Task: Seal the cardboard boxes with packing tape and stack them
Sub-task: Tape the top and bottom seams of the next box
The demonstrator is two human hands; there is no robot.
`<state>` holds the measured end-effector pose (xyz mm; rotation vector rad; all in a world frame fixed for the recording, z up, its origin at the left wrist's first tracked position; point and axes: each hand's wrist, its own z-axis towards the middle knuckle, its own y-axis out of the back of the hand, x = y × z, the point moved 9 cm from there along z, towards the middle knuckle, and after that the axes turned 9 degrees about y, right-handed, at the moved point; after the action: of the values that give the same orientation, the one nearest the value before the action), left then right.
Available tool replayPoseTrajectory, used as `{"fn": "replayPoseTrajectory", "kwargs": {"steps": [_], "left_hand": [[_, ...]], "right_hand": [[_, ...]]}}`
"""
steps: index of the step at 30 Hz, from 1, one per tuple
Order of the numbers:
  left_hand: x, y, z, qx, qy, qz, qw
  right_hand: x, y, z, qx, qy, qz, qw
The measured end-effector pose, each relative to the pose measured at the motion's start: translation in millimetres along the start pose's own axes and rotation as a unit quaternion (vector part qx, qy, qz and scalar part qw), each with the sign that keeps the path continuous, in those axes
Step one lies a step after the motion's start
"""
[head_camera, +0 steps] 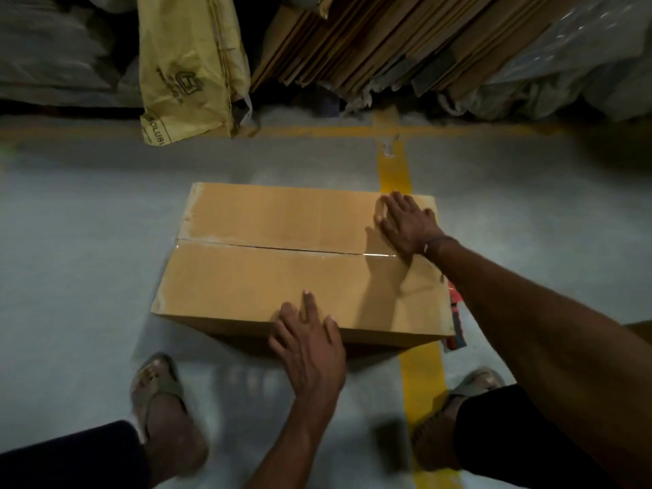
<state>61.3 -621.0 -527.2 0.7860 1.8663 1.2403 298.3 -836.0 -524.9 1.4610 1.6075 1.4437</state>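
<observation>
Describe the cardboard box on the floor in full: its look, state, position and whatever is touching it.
The cardboard box is plain brown, rectangular, and sits flat on the grey floor, its right end over a yellow floor line. Its two top flaps are closed and meet at a centre seam, with glossy clear tape visible along that seam. The left hand lies with straight fingers over the near top edge; the right hand presses flat on the far right of the top. Something red shows beside its right side, unclear what.

A warehouse: flattened cartons [370,40] stacked behind yellow floor lines [393,167].
</observation>
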Motion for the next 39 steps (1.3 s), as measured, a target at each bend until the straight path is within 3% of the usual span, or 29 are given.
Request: {"fn": "replayPoseTrajectory", "kwargs": {"steps": [3, 9, 16, 21, 24, 27, 30, 32, 39], "left_hand": [[8.7, -8.6, -15.8, 0.023, 0.083, -0.068, 0.994], [-7.7, -20.1, -15.6, 0.092, 0.116, -0.246, 0.958], [15.9, 3.6, 42.7, 0.102, 0.097, -0.233, 0.962], [20.8, 24.2, 95.4, 0.113, 0.080, -0.248, 0.959], [17.9, 30.9, 115.3, 0.144, 0.022, -0.266, 0.953], [10.5, 36.6, 106.5, 0.160, -0.016, -0.273, 0.948], [12.3, 35.7, 77.2, 0.121, 0.018, -0.252, 0.960], [6.8, 24.0, 51.0, 0.148, 0.009, -0.228, 0.962], [2.3, 18.1, 50.3, 0.173, -0.018, -0.192, 0.966]], "right_hand": [[-7.0, 3.6, 27.2, 0.037, -0.049, 0.007, 0.998], [-11.7, 7.7, 18.9, 0.036, -0.046, -0.062, 0.996], [-18.6, 2.0, -32.0, 0.048, -0.048, -0.080, 0.994], [-20.6, -16.5, -68.7, 0.046, -0.081, 0.029, 0.995], [-20.5, -26.1, -92.4, 0.012, -0.100, 0.060, 0.993], [-14.2, -33.3, -118.6, -0.018, -0.130, 0.048, 0.990], [-9.8, -40.1, -138.6, -0.031, -0.161, 0.033, 0.986], [-6.2, -44.1, -147.5, -0.024, -0.167, 0.032, 0.985], [-4.0, -47.5, -159.6, -0.018, -0.116, 0.081, 0.990]]}}
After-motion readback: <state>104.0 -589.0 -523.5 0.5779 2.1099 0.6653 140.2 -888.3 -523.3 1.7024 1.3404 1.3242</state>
